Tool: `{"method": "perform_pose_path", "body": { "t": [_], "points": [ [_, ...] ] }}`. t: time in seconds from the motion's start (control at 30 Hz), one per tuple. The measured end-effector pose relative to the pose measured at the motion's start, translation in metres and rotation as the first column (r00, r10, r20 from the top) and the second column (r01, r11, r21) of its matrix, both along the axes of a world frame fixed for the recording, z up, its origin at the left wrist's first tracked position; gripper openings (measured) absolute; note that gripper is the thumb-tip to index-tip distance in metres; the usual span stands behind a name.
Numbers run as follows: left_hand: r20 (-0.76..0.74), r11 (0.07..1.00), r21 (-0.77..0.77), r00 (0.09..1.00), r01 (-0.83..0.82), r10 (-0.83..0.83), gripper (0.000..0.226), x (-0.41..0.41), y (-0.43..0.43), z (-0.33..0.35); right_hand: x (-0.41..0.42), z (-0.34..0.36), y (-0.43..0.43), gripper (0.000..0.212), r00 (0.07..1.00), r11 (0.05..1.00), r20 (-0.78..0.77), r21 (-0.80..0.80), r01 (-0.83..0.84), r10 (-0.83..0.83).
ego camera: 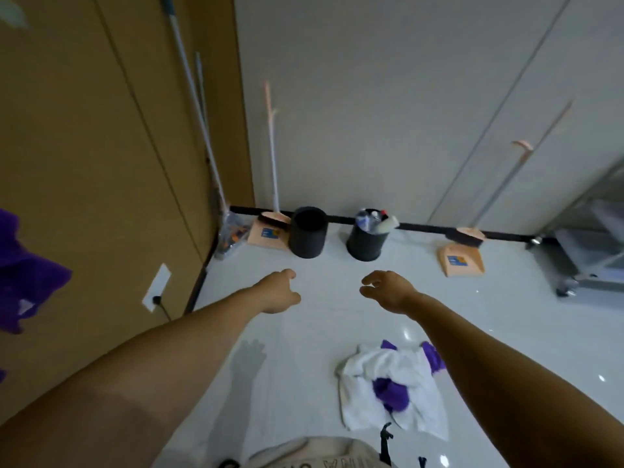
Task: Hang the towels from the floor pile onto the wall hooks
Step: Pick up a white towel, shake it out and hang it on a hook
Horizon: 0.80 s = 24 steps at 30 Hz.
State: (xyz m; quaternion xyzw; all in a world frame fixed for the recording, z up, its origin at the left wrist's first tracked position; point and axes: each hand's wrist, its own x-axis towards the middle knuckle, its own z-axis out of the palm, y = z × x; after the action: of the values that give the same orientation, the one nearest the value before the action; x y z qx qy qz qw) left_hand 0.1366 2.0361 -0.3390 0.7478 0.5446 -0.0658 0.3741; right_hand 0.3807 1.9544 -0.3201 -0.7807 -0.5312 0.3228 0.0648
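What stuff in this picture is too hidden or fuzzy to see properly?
- Head view: the purple towel by the left wall is cut off by the frame edge, and its hook is out of sight.
- The floor pile: folds hide how many towels it holds.
- The right bin: its contents are too blurred to name.
- The dustpan label: too small to read.

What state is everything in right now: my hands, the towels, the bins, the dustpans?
Left hand, empty, fingers loosely curled.
Right hand, empty, fingers loosely curled.
Towel pile, crumpled on the floor, white and purple mixed.
Purple towel, hanging by the brown wall; hook out of view.
Left bin, upright, open-topped.
Right bin, upright, holding bottles.
Left dustpan, on the floor by the wall.
Right dustpan, on the floor by the wall.
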Motion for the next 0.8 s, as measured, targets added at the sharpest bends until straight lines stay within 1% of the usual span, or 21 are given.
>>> {"method": "perform_pose_path", "body": {
  "t": [0.07,0.2,0.27,0.37,0.5,0.6,0.7,0.8],
  "points": [
    [0.005,0.998,0.009,0.998,0.058,-0.058,0.063,0.05,-0.022,0.003,0.043,0.0,-0.04,0.035,0.997,0.997,0.001,0.011,0.072,-0.072],
    [-0.011,0.972,-0.064,0.974,0.227,-0.228,0.061,0.14,-0.076,-0.003,0.116,-0.005,-0.116,0.032,0.975,0.976,-0.033,-0.007,0.22,-0.22],
    [-0.018,0.959,-0.075,0.961,0.274,-0.276,0.06,0.176,-0.098,-0.008,0.145,-0.011,-0.145,0.033,0.955,0.956,-0.032,-0.001,0.294,-0.294],
    [-0.036,0.941,-0.112,0.945,0.32,-0.326,0.06,0.211,-0.122,-0.017,0.177,-0.022,-0.173,0.036,0.94,0.94,-0.033,-0.035,0.339,-0.341],
    [-0.059,0.928,-0.146,0.933,0.344,-0.356,0.059,0.238,-0.121,-0.031,0.204,-0.035,-0.178,0.036,0.928,0.928,-0.039,-0.065,0.367,-0.37],
    [-0.063,0.924,-0.157,0.93,0.349,-0.362,0.059,0.256,-0.105,-0.049,0.215,-0.049,-0.173,0.037,0.921,0.92,-0.046,-0.085,0.381,-0.386],
    [-0.06,0.913,-0.193,0.924,0.359,-0.377,0.059,0.276,-0.086,-0.072,0.226,-0.066,-0.166,0.038,0.917,0.909,-0.029,-0.142,0.391,-0.399],
    [-0.082,0.923,-0.174,0.929,0.342,-0.36,0.056,0.292,-0.067,-0.104,0.238,-0.091,-0.152,0.039,0.909,0.894,0.001,-0.184,0.409,-0.416]
  ]
}}
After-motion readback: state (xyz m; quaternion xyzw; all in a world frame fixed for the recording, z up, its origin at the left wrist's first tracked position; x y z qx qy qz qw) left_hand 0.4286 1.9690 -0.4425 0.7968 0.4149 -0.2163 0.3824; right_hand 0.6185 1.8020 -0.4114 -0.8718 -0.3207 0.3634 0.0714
